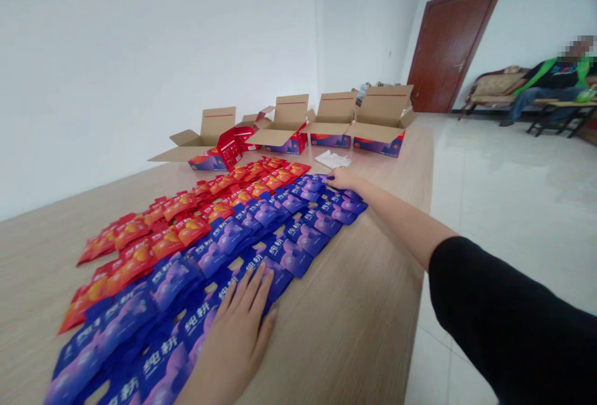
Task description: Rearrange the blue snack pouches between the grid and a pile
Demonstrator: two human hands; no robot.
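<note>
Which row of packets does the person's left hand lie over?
The outer blue row, farthest from the red packets; the inner blue row borders the red ones.

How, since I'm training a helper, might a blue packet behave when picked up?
A blue packet will probably flex, as it looks like a thin pouch. It may drag others along, since they overlap in rows. Its flattish shape makes rolling unlikely.

- Packets [211, 258] lie in rows on the table [345, 287].
- Cartons [286, 143] stand behind the packets, along the table's far end.
- Door [457, 44] stands beyond, right of the cartons.
</note>
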